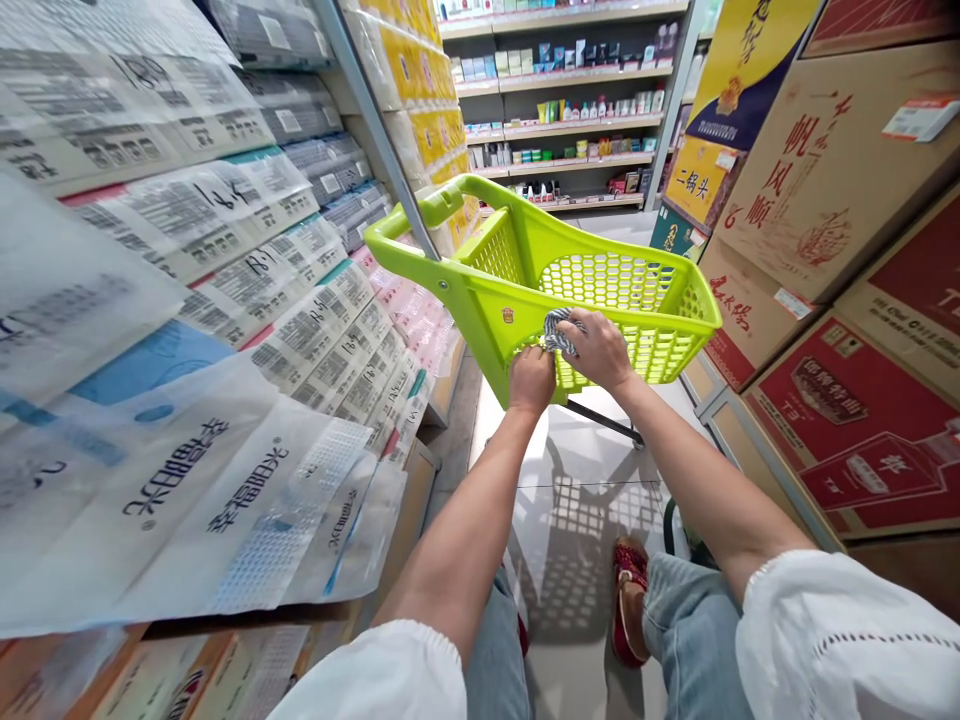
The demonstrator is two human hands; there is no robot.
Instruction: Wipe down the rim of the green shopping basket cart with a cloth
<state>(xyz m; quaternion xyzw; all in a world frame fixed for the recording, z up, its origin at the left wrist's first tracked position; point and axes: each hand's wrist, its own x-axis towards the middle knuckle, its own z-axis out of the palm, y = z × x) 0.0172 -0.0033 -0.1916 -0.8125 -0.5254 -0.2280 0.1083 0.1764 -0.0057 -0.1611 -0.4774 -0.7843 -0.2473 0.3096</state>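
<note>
A lime-green shopping cart [480,315] stands sideways just ahead of me, its mesh side towards my hands. My right hand [602,350] is closed around a coiled bundle of grey-and-white braided rope [559,330], held against the cart's near side. Just left of it and a little lower, my left hand [534,380] is curled into a fist at the same mesh wall. Its fingertips are turned away, so what they grip cannot be seen. Inside the cart, the visible part of the basket shows no goods.
Stacked plastic-wrapped packs [247,280] line the left side, with a metal post [379,120] beside the cart. Cardboard cartons [810,180] are piled along the right. Shelves of small bottles and boxes [570,110] stand at the back. Tiled floor [585,520] runs beneath the cart.
</note>
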